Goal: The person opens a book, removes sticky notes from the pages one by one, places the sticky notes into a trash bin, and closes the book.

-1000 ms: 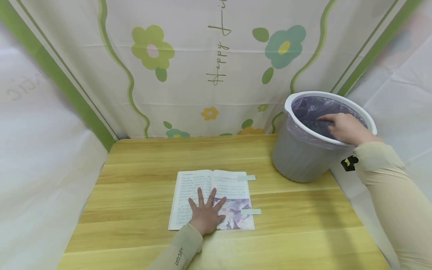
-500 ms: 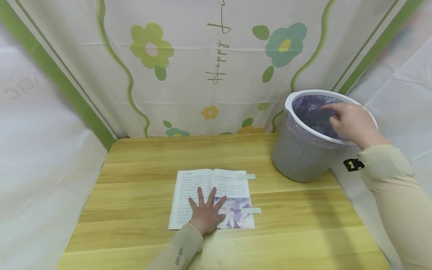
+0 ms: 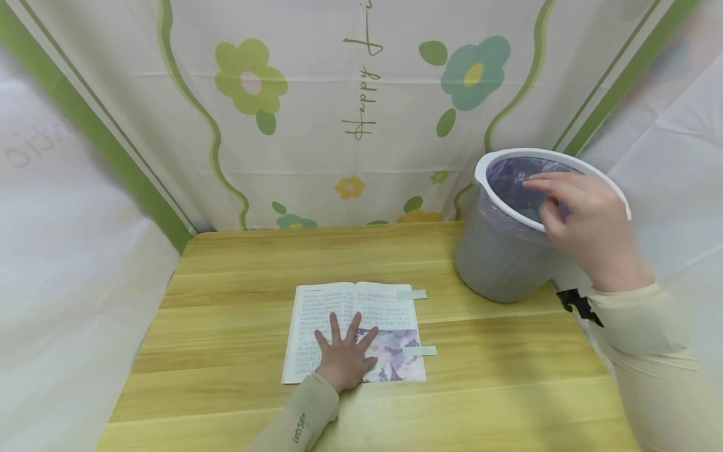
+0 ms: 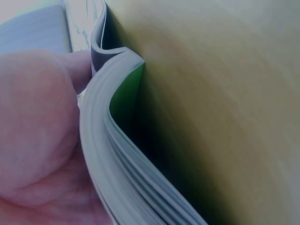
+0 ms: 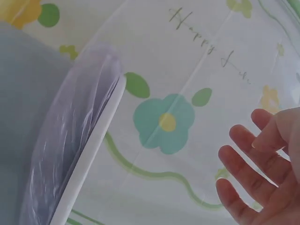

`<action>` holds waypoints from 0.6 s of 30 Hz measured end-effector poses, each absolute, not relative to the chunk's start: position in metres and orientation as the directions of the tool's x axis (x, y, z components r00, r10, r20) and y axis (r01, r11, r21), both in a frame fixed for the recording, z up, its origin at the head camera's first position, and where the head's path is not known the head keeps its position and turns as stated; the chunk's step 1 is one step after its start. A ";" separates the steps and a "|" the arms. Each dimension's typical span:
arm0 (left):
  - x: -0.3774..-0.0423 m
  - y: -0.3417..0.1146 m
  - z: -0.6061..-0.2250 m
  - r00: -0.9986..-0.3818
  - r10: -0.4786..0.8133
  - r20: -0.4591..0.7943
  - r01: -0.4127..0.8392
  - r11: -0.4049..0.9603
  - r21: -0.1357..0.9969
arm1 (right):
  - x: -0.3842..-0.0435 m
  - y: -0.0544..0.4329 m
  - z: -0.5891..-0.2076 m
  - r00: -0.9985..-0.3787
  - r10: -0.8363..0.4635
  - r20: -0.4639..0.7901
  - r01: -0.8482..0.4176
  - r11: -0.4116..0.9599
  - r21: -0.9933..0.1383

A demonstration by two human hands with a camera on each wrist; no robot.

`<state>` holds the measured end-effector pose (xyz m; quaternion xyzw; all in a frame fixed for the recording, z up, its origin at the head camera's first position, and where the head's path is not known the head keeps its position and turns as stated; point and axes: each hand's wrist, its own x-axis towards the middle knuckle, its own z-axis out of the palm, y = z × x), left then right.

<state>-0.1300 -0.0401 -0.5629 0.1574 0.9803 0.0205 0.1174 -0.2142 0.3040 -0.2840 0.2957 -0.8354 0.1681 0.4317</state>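
Note:
An open book (image 3: pixel 316 307) lies on the wooden table, text on both pages and a purple picture at the lower right. My left hand (image 3: pixel 342 361) rests palm down across its lower middle, fingers spread. In the left wrist view, the heel of that hand (image 4: pixel 37 126) is against the book's page edges (image 4: pixel 96 122). Over the mouth of a grey trash bin (image 3: pixel 497 260) is my right hand (image 3: pixel 593 223). The right wrist view shows its fingers (image 5: pixel 253 180) loosely bent, with nothing held. A purple bag (image 5: pixel 68 126) lines the bin under a white rim (image 5: pixel 89 161).
Two pale strips, an upper strip (image 3: pixel 411 294) and a lower strip (image 3: pixel 420 351), stick out past the book's right page. Behind the wooden table (image 3: pixel 243 263) hangs a white flowered curtain (image 3: pixel 316 132). The bin stands at the table's back right corner.
My right hand has risen out of the bin and come back toward me, its fingers and thumb spreading apart. The left hand has stayed on the book.

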 end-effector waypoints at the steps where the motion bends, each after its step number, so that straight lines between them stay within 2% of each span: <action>1: -0.130 -0.040 -0.563 -0.924 0.313 -0.222 0.304 0.950 0.076 | -0.211 0.301 -0.286 -0.450 -0.347 0.823 -0.641 0.767 -0.027; 6: -0.129 -0.041 -0.564 -0.927 0.311 -0.210 0.303 0.950 0.071 | -0.194 0.285 -0.300 -0.404 -0.324 0.855 -0.663 0.748 -0.030; 10: -0.128 -0.041 -0.562 -0.928 0.313 -0.202 0.302 0.950 0.084 | -0.185 0.271 -0.318 -0.325 -0.296 0.898 -0.708 0.705 -0.024; 12: -0.128 -0.041 -0.561 -0.929 0.314 -0.197 0.301 0.949 0.091 | -0.182 0.265 -0.329 -0.306 -0.297 0.904 -0.727 0.686 -0.021; 18: -0.127 -0.041 -0.560 -0.931 0.314 -0.185 0.304 0.949 0.085 | -0.175 0.259 -0.377 -0.356 -0.308 0.882 -0.752 0.655 -0.075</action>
